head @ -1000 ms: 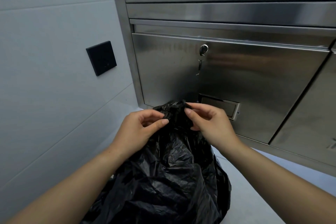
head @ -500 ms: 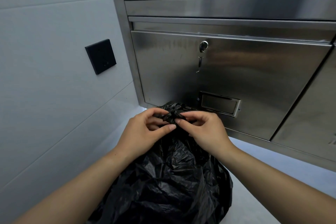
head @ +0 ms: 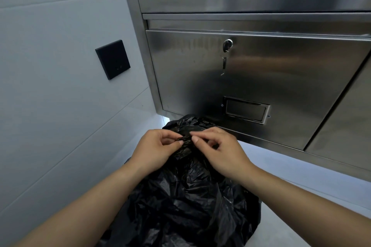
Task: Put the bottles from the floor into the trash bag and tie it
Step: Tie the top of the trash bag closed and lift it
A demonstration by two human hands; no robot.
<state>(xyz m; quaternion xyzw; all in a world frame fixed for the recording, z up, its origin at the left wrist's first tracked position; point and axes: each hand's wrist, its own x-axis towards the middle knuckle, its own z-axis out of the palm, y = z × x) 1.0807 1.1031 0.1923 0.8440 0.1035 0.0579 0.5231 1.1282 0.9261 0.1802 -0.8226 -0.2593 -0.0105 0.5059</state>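
A bulging black trash bag (head: pixel 186 202) stands on the floor in front of me, its top gathered into a crumpled bunch. My left hand (head: pixel 156 150) pinches the gathered plastic between thumb and fingers from the left. My right hand (head: pixel 218 150) pinches the same bunch from the right, fingertips almost meeting the left hand's. No bottles are visible; the bag hides whatever it holds.
A stainless steel cabinet (head: pixel 281 78) with a keyed lock (head: pixel 227 44) and a label holder (head: pixel 247 109) rises right behind the bag. A pale tiled wall with a black switch plate (head: pixel 112 59) closes the left side. Grey floor (head: pixel 301 196) shows to the right.
Both hands have drawn closer together and lower on the bag's top, bunching the plastic tighter between the fingertips. The view has dipped slightly downward.
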